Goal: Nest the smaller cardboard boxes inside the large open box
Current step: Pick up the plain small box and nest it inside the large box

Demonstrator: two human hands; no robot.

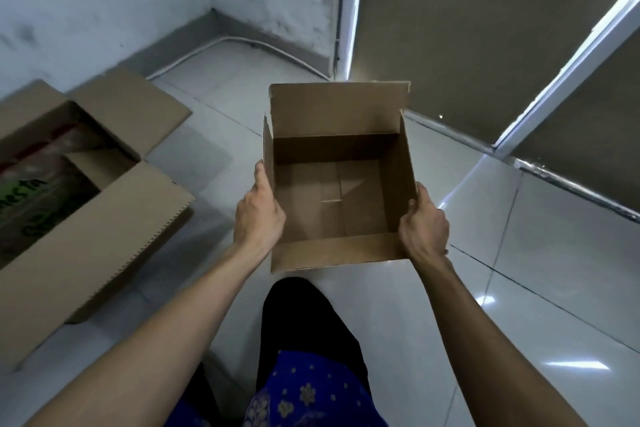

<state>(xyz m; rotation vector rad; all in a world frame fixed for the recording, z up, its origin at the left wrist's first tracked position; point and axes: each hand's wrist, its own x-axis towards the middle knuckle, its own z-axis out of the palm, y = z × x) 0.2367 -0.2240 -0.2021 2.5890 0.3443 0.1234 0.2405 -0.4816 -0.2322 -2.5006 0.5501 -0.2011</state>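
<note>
I hold a small open cardboard box (pixel 337 184) in front of me above the floor, its mouth facing up and its inside empty. My left hand (pixel 258 215) grips its left wall and my right hand (pixel 424 222) grips its right wall. Its far flap stands upright. The large open box (pixel 104 218) sits on the floor to the left, flaps spread outward. Inside it lies something with red and green printed packaging, partly hidden by an inner flap.
White tiled floor (pixel 519 270) spreads to the right and in front. A white wall with a cable along its base closes the far corner. Dark panels with a metal frame (pixel 554 55) run along the right. My leg in dark trousers (pixel 304 322) is below the small box.
</note>
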